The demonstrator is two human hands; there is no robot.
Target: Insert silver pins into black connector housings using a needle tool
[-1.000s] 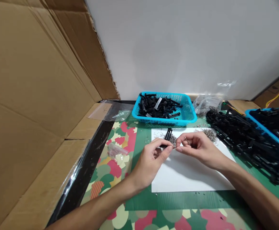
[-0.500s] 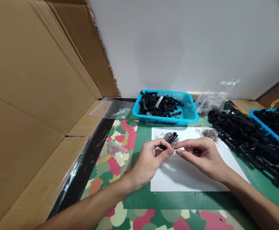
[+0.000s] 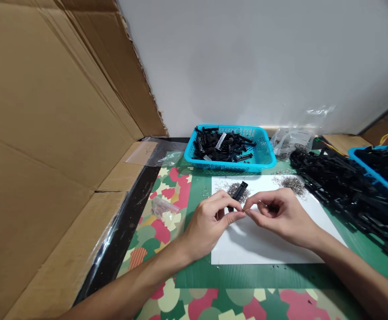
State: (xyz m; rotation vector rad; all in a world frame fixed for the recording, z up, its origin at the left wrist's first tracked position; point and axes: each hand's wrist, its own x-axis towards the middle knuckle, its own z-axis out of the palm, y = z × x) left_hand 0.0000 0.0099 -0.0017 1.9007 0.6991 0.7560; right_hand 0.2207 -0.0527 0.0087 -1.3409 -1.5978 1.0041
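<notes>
My left hand (image 3: 210,222) is closed around a long, narrow black plastic part (image 3: 239,191), whose far end sticks up at a slant beyond the fingers. The part's near end is hidden in that hand. Thumb and forefinger of my right hand (image 3: 282,218) pinch together at the left fingertips, and whatever is between them is too small to make out. Both hands are above a white sheet (image 3: 270,249). Just behind the black part lies a pile of tiny metal pieces (image 3: 243,194), and a second metal pile (image 3: 293,186) sits at the sheet's far right.
A blue basket (image 3: 270,153) with black parts stands at the back. Loose black parts (image 3: 343,195) heap up on the right, beside another blue basket (image 3: 380,166). Clear plastic bags (image 3: 160,151) lie at the back left. Cardboard (image 3: 47,133) walls the left side.
The black part has turned slightly in my left hand, showing a different face. My right thumb and forefinger have closed into a pinch against the left fingertips.
</notes>
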